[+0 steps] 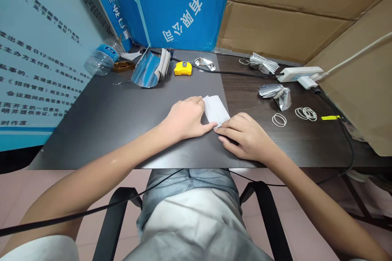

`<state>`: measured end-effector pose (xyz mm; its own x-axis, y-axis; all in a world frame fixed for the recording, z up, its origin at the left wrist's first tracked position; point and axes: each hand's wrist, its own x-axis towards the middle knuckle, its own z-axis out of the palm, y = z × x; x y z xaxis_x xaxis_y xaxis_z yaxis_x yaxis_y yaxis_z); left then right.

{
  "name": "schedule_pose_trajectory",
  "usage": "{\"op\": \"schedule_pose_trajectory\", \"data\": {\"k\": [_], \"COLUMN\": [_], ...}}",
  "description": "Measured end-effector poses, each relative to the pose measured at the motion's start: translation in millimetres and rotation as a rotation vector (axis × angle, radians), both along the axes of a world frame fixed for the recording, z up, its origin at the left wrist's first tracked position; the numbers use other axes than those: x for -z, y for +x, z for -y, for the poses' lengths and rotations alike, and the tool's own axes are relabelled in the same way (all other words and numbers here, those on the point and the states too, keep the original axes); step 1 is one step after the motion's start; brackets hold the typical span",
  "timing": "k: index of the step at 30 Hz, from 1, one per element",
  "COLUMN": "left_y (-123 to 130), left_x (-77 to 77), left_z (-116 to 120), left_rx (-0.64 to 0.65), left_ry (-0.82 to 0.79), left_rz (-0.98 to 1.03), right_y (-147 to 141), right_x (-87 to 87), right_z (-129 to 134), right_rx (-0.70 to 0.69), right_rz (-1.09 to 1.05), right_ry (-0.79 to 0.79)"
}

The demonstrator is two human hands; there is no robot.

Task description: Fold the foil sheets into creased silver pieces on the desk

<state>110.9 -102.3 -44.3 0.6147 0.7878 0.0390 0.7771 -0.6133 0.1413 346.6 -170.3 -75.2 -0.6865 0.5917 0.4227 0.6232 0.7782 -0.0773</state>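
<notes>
A small piece of folded white paper (215, 109) lies on the grey desk mat near its right edge, between my two hands. My left hand (188, 118) holds it down from the left, fingers curled at its far left side and thumb stretched to its near edge. At the near right corner, my right hand (241, 134) grips the paper's edge with its fingertips, close to the left thumb. Part of the paper is hidden under the fingers of both hands.
Beyond my hands are a yellow tape measure (183, 68), a curled blue-and-silver sheet (146, 69) and a plastic bottle (102, 58). On the right lie bundled silver strips (283, 98), rubber bands (305, 113) and a white power strip (298, 74) with cables.
</notes>
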Motion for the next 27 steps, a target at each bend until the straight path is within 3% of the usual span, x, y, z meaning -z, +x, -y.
{"op": "schedule_pose_trajectory", "data": {"k": [10,15,27], "left_y": [0.1,0.6,0.7], "left_x": [2.1,1.0,-1.8], "left_z": [0.1,0.2,2.0], "left_rx": [0.003,0.008,-0.003], "left_ry": [0.020,0.022,0.016], "left_rz": [0.009,0.003,-0.004], "right_y": [-0.8,3.9,3.7], "right_x": [-0.9,2.2,1.0], "right_z": [0.8,3.0,1.7], "right_rx": [0.016,0.134,0.137], "right_rz": [-0.004,-0.088,0.001], "right_ry": [0.003,0.115,-0.019]}}
